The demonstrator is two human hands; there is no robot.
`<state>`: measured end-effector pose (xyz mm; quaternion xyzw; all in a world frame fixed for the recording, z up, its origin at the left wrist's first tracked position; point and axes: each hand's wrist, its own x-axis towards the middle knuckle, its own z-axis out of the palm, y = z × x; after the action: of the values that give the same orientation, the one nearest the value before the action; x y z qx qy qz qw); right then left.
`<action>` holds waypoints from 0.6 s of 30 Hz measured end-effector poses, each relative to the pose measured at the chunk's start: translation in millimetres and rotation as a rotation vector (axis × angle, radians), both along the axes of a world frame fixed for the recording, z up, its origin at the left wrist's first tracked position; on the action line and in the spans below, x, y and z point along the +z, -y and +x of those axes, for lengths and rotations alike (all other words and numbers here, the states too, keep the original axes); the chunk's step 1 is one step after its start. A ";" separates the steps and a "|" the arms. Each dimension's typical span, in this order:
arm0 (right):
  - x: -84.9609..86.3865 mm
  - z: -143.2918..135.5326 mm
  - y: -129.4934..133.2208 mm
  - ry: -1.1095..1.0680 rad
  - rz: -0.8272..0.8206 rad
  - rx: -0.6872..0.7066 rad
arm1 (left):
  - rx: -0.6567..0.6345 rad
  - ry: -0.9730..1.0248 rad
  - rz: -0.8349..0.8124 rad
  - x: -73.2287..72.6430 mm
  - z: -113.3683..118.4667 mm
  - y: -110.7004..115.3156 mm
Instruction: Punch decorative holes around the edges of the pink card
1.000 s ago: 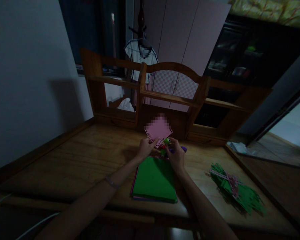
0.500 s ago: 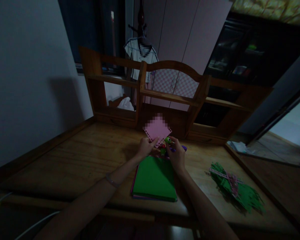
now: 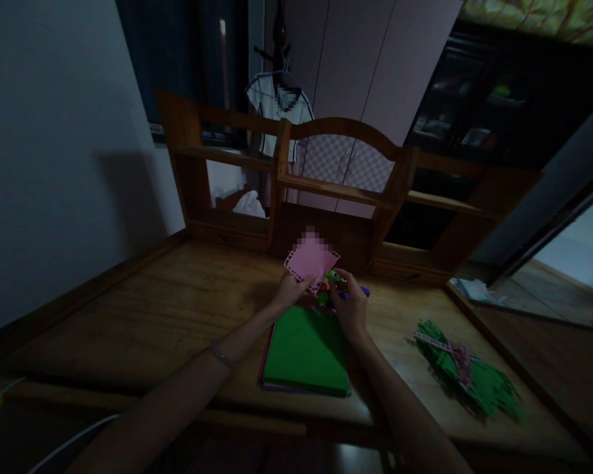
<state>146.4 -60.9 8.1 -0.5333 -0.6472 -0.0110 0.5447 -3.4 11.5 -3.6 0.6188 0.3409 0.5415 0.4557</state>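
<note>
My left hand [image 3: 289, 289] pinches a pink sheet of paper [image 3: 307, 262] by its near corner, thumb on top. Rows of small punched holes run along the sheet's edges, and its far part is blurred out. My right hand [image 3: 352, 308] is closed around a small green object with an eye-like spot [image 3: 333, 276], perhaps a paper punch, close to the sheet's right corner. Below and between the hands lie another small green-and-red piece [image 3: 323, 298] and a purple piece [image 3: 365, 291], both partly hidden. A stack of green paper [image 3: 306, 352] lies nearest me.
On the right of the wooden desk [image 3: 143, 309] lies a pile of cut green paper [image 3: 479, 385] with pink perforated strips [image 3: 432, 340] across it. A wooden shelf unit [image 3: 336, 187] stands along the back. A wall [image 3: 69, 197] borders the left side.
The pink sheet has tilted and bends slightly near my left thumb. Both hands stay in almost the same place with the same holds.
</note>
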 end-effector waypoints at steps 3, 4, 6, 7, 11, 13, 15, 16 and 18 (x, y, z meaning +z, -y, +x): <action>-0.3 -0.1 -0.4 0.003 0.001 0.005 | -0.016 0.036 0.015 4.5 1.5 3.3; -0.5 -0.2 -0.6 0.002 0.004 0.008 | -0.021 0.041 0.009 6.0 1.7 4.5; -0.7 -0.6 -0.9 -0.001 0.009 0.009 | -0.033 0.036 -0.017 8.2 1.5 6.3; -0.6 -0.7 -0.8 0.000 0.009 0.008 | -0.036 0.028 -0.031 8.6 1.4 6.6; 0.4 -1.0 0.0 0.005 -0.002 0.005 | -0.015 0.005 -0.016 6.8 1.3 5.1; 1.0 -1.0 0.5 0.004 -0.006 0.009 | 0.001 -0.005 -0.001 5.8 1.8 4.2; 1.6 -1.1 1.0 0.002 -0.010 0.015 | 0.015 -0.016 -0.017 5.6 2.3 4.2; 1.8 -1.2 1.2 0.000 -0.014 0.018 | 0.016 -0.020 -0.030 5.8 2.5 4.5; 2.2 -1.4 1.6 -0.005 -0.022 0.021 | 0.006 -0.019 -0.044 6.6 2.4 5.3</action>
<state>144.9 -62.5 10.3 -0.5325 -0.6515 0.0034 0.5404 -1.0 6.2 3.0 0.6128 0.3585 0.5294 0.4644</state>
